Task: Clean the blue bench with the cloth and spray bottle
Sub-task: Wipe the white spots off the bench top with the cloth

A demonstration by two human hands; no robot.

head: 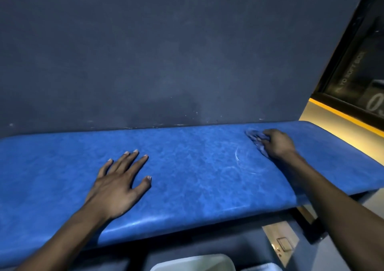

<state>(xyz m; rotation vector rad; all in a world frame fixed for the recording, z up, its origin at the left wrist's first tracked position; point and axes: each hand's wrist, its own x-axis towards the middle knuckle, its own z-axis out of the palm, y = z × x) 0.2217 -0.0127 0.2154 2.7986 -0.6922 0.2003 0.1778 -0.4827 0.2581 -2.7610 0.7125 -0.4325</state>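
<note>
Blue padded tabletop (pixel 187 166) carries the left hand (pixel 118 185) flat at 8 o'clock, fingers spread and straight, while the right hand (pixel 278 144) at 2 o'clock grips the bunched cloth (pixel 254 138) against it.

- A dark grey wall (pixel 166 52) fills the back, scuffed along its lower edge.
- A dark glass panel (pixel 361 67) with faint lettering stands at the right.
- A yellow strip (pixel 340 112) runs below the panel, warmly lit.
- A pale bin (pixel 193 263) sits on the floor.
</note>
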